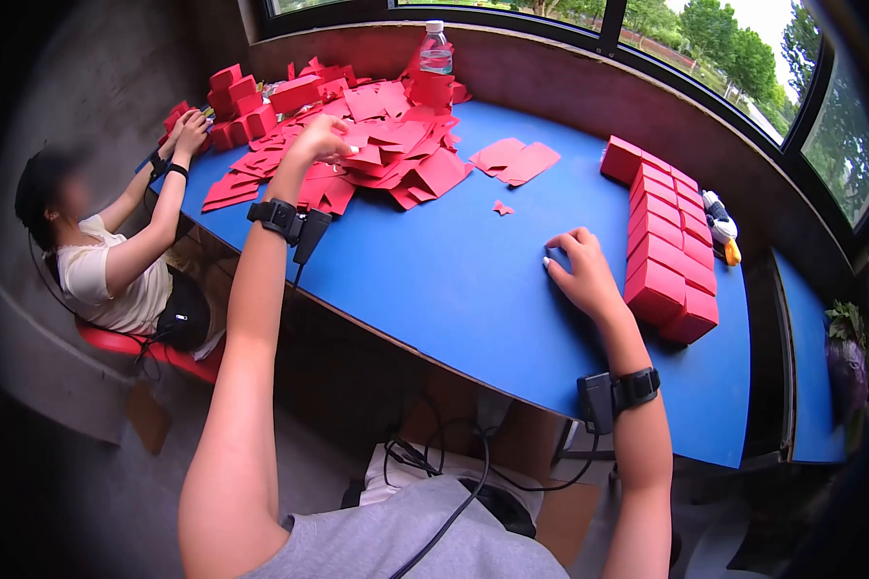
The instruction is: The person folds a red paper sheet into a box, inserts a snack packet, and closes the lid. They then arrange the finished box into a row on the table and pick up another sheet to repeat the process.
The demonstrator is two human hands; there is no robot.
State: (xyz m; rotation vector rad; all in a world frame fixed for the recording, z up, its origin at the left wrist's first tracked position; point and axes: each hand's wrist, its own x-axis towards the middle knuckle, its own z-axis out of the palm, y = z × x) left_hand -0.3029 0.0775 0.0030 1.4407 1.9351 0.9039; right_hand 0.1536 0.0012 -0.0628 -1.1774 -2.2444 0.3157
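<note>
My left hand (321, 142) reaches over a heap of flat red card pieces (401, 159) on the blue table. Its fingers are half bent and apart, with the fingertips at the near edge of the heap; no piece shows clearly between them. My right hand (586, 273) hovers low over the table with thumb and fingers spread, holding nothing. Just right of it stands a block of folded red boxes (658, 236), set in rows and partly stacked. Two loose red cards (518, 161) and a small red scrap (503, 207) lie between the heap and the boxes.
At the left a seated person (116, 251) handles something near more folded red boxes (237, 101). A water bottle (435, 50) stands behind the heap, by the window wall. A white, dark and yellow bundle (721, 227) lies beyond the box rows. Cables hang at my lap.
</note>
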